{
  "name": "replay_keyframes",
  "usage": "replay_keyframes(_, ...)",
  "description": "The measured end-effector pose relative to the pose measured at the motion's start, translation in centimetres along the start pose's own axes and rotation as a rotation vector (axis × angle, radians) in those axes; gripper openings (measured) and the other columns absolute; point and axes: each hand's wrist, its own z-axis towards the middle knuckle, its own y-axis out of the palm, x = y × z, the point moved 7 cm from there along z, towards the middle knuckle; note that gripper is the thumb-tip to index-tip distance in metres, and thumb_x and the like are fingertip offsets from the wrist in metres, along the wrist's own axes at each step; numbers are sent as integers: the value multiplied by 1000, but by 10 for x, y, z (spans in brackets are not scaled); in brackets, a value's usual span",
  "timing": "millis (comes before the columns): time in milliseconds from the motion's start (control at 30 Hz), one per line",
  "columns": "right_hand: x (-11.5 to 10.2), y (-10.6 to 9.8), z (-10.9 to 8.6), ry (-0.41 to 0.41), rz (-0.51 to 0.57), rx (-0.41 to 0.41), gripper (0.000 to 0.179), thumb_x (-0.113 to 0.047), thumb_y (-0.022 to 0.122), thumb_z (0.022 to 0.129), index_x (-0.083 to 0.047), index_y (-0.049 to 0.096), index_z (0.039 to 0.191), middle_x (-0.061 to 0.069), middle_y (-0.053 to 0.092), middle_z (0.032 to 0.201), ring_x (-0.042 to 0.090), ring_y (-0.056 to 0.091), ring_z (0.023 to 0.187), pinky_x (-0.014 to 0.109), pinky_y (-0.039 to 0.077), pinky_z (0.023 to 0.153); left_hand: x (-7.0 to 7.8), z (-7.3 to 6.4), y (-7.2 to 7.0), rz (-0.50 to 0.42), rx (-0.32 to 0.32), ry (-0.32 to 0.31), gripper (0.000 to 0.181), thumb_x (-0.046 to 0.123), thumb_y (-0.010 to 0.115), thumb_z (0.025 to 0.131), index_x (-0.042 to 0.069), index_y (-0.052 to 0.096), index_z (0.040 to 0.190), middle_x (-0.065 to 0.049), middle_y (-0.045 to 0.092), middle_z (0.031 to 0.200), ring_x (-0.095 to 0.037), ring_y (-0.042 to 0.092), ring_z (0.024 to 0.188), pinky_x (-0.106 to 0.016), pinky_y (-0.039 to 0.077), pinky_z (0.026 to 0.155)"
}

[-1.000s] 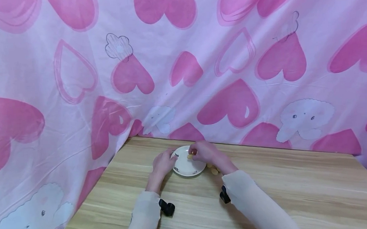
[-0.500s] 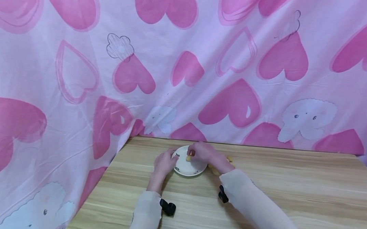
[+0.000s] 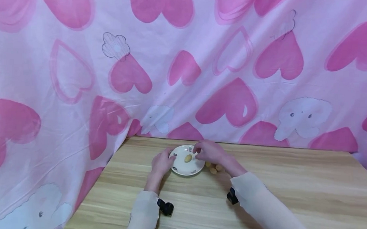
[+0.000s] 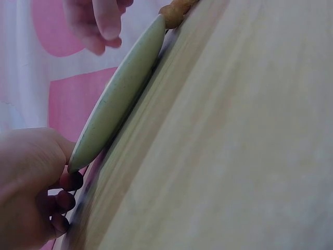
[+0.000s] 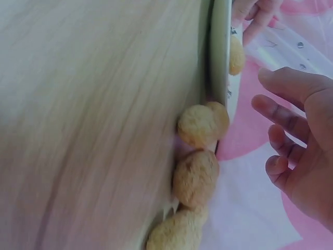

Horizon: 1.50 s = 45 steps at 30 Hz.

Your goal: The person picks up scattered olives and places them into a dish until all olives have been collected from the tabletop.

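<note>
A white round plate (image 3: 180, 167) with small dark drawings near its rim lies on the wooden table. One yellowish oval lump (image 3: 188, 158), like a small potato, rests near its middle. My left hand (image 3: 161, 162) pinches the plate's left edge; in the left wrist view its thumb is on the upper side and fingers curl below the rim. Over the plate's right side hovers my right hand (image 3: 211, 152), fingers loosely bent and holding nothing, as the right wrist view confirms. Several similar tan, rough-skinned lumps (image 5: 196, 178) lie on the table beside the plate's right edge.
The wood-grain table (image 3: 297, 184) stretches far to the right and toward me. A pink-and-white heart-patterned cloth (image 3: 218, 58) hangs behind the table and down its left side. Black wrist cameras (image 3: 166, 207) sit on both sleeves.
My right hand has let go of the yellowish lump, which now lies on the plate, and has drawn back slightly to the right. The left hand stays on the plate's edge.
</note>
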Motion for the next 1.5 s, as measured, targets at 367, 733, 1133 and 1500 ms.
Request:
replay_keyframes(367,1,-23,-21,-25,12,21,16,-20,72,87,-13,75,102,-3,68,93,25,63,93,36,51,82,2,2,-5,-12,19,-3,41,24,63,94,15,62,134,-11,67,130,-35,64,117,-53,46,98)
replay_keyframes(733,17,-29,-46,-38,43,29,15,-16,70,89,-11,75,102,-7,68,87,22,64,89,34,52,80,5,3,-5,-19,22,8,41,24,64,94,15,62,133,-11,67,131,-34,63,119,-52,46,99)
replay_keyframes(1133,34,-23,-68,-60,74,22,9,-15,72,89,-15,76,98,-10,67,89,15,62,85,27,50,74,1,0,-3,-23,26,8,41,24,64,93,14,63,133,-11,67,131,-34,63,120,-52,47,99)
replay_keyframes(1500,41,-18,-81,-71,68,23,8,-16,74,87,-16,76,95,-6,68,92,14,61,84,26,51,73,0,-3,1,-16,26,5,40,24,65,93,15,64,131,-11,67,129,-35,63,118,-53,47,97)
